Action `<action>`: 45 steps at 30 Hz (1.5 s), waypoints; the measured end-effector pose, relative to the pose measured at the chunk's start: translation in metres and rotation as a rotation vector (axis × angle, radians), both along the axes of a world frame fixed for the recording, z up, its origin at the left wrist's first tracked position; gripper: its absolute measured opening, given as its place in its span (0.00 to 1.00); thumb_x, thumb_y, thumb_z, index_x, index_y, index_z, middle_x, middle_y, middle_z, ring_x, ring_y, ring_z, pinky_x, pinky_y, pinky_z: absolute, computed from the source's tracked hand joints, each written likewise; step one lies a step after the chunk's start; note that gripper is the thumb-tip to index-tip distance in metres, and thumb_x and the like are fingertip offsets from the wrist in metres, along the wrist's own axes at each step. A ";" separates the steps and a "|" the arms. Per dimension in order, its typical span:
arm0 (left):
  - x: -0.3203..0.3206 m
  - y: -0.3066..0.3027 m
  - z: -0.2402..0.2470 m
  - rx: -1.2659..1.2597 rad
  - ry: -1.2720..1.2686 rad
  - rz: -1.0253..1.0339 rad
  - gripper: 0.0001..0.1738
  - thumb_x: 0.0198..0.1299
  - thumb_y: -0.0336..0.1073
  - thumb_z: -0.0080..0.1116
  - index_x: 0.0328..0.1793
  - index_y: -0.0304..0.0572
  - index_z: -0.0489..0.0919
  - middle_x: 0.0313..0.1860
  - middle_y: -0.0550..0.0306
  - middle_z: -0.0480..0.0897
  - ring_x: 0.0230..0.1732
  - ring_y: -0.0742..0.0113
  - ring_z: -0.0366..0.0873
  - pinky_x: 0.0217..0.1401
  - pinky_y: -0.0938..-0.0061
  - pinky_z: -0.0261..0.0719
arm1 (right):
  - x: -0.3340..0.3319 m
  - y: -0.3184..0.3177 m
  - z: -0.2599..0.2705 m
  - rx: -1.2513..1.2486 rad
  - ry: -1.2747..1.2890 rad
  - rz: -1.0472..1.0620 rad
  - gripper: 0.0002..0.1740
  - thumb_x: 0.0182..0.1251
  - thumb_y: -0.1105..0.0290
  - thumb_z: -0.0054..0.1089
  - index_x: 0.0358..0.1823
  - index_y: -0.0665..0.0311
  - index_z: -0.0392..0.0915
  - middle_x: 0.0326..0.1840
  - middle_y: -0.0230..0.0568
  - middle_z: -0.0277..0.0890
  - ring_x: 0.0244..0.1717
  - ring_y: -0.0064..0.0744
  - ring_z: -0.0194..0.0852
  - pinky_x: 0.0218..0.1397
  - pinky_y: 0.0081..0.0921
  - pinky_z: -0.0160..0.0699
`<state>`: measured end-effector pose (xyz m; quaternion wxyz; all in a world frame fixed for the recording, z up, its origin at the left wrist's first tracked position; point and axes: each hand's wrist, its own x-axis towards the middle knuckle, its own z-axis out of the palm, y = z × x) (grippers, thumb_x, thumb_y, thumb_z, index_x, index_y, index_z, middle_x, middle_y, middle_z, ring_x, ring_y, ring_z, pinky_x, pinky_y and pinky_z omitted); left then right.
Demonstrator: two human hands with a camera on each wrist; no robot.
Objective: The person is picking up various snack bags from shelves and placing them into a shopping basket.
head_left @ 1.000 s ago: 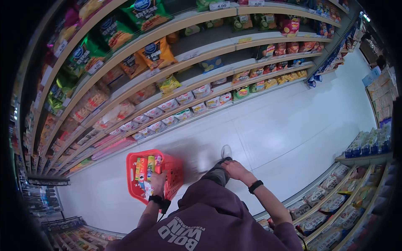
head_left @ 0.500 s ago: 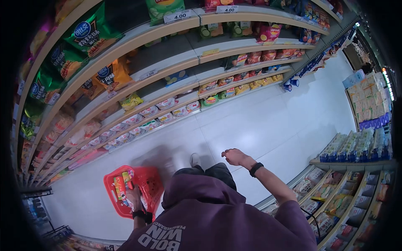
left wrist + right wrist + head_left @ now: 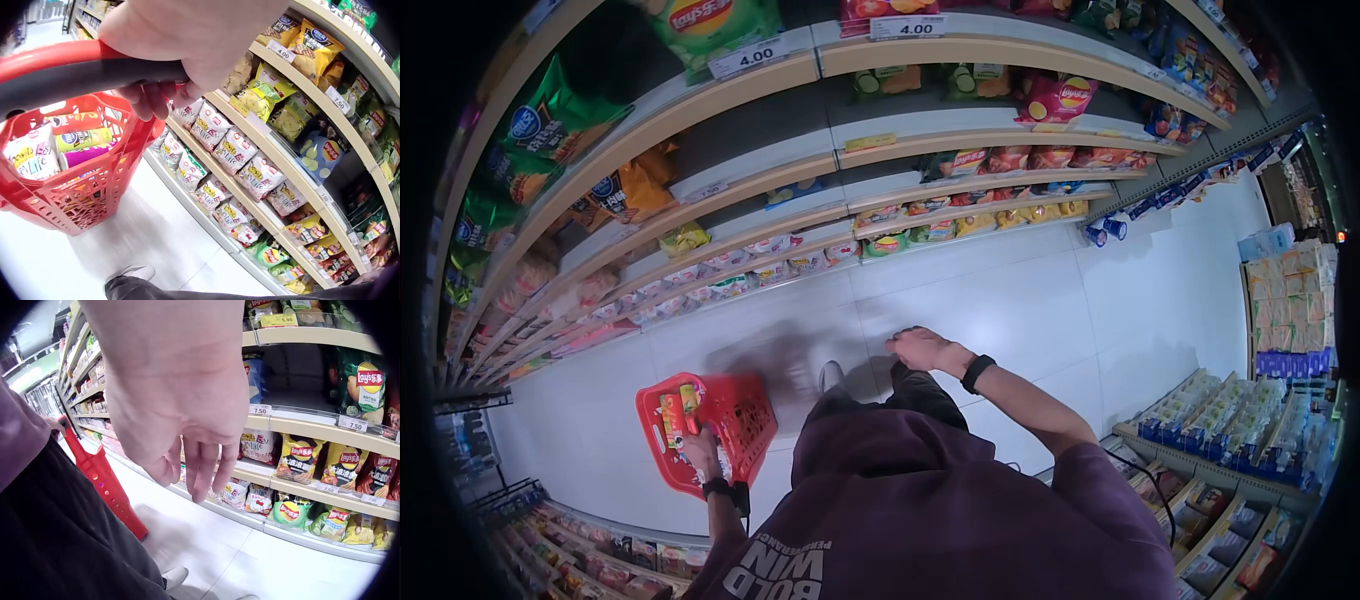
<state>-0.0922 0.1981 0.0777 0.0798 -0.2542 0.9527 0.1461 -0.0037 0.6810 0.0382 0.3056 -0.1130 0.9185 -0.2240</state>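
My left hand [image 3: 703, 452] holds a red shopping basket [image 3: 747, 420] at my left side. In the left wrist view its fingers curl round the red and dark grey handle [image 3: 75, 74]. Inside the basket lie a white snack bag [image 3: 32, 153], a yellow-green tube [image 3: 84, 139], a purple tube [image 3: 89, 154] and an orange-red pack [image 3: 75, 121]. My right hand [image 3: 920, 349] hangs in front of my body over the floor, holding nothing. Its fingers [image 3: 206, 465] droop loosely downward in the right wrist view.
Long shelves with chip bags [image 3: 297, 462] and price tags run along the far side of the aisle. Low shelving with packaged goods [image 3: 1230, 425] stands at the right. Stacked packs [image 3: 1290, 305] stand farther off. White tiled floor [image 3: 1020, 290] lies between them.
The shelves have slid leftward in the head view as my body advanced along the aisle. My right hand has swung forward from beside my leg; the left keeps its hold on the basket.
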 end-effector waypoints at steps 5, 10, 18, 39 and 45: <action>0.020 0.016 -0.027 -0.082 -0.002 0.073 0.26 0.50 0.52 0.62 0.34 0.28 0.83 0.27 0.40 0.85 0.36 0.43 0.85 0.40 0.56 0.79 | 0.012 0.060 -0.015 0.037 -0.090 0.084 0.11 0.56 0.76 0.56 0.42 0.64 0.77 0.40 0.48 0.81 0.48 0.51 0.80 0.51 0.43 0.78; 0.036 0.050 -0.021 -0.129 0.031 0.098 0.30 0.52 0.54 0.61 0.35 0.24 0.82 0.31 0.35 0.85 0.38 0.41 0.85 0.43 0.54 0.80 | 0.027 0.088 -0.045 0.125 -0.167 0.227 0.13 0.56 0.76 0.53 0.44 0.66 0.77 0.41 0.52 0.81 0.49 0.51 0.80 0.53 0.44 0.78; 0.045 0.069 -0.034 -0.341 0.001 0.097 0.34 0.51 0.63 0.61 0.32 0.31 0.85 0.29 0.35 0.84 0.35 0.43 0.86 0.42 0.56 0.84 | 0.016 0.112 -0.074 0.215 -0.221 0.154 0.15 0.57 0.78 0.51 0.46 0.65 0.79 0.47 0.52 0.81 0.54 0.51 0.79 0.56 0.42 0.78; 0.045 0.077 -0.029 -0.403 0.020 0.101 0.31 0.50 0.60 0.62 0.31 0.31 0.85 0.29 0.35 0.84 0.35 0.42 0.86 0.42 0.56 0.84 | 0.022 0.138 -0.072 0.256 -0.270 0.121 0.16 0.58 0.79 0.50 0.48 0.64 0.78 0.50 0.52 0.80 0.56 0.51 0.78 0.57 0.41 0.78; 0.047 0.074 -0.034 -0.372 0.045 0.112 0.31 0.50 0.59 0.63 0.32 0.30 0.85 0.30 0.34 0.84 0.36 0.42 0.86 0.43 0.56 0.84 | 0.014 0.138 -0.076 0.266 -0.287 0.166 0.20 0.59 0.77 0.50 0.54 0.62 0.76 0.51 0.52 0.79 0.57 0.51 0.77 0.59 0.42 0.76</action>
